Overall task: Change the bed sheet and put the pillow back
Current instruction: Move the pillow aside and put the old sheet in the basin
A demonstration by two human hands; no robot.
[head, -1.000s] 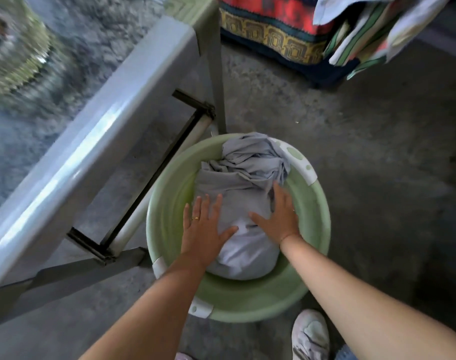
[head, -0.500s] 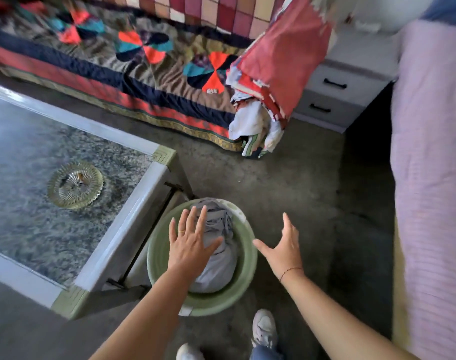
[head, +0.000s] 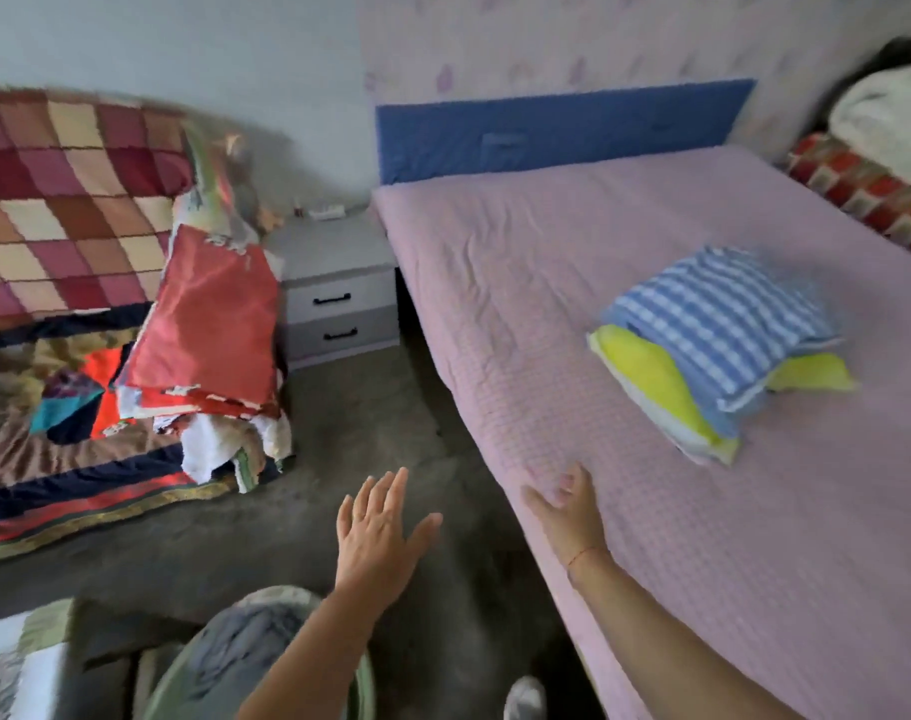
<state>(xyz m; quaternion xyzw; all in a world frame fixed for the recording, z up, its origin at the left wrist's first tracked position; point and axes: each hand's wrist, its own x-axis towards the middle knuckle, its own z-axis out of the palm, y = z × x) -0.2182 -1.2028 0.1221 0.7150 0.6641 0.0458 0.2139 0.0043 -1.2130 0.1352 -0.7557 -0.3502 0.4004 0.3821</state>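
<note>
Grey sheet [head: 240, 646] in our basin [head: 364, 685]
Our left hand [head: 375, 532] and right hand [head: 567, 511] hang empty, fingers apart; the folded striped sheet [head: 723, 324] lies on the bed [head: 547, 283].

I see, 3 o'clock: pink bed cover [head: 703, 537], quilted matt cloth, faintly creased. On it, folded sheets [head: 723, 324], soft matt cloth. 12 o'clock: nightstand [head: 334, 257], smooth matt finish. 9 o'clock: red fabric [head: 204, 314], satin sheen. Centre: floor [head: 365, 418], rough matt concrete.
</note>
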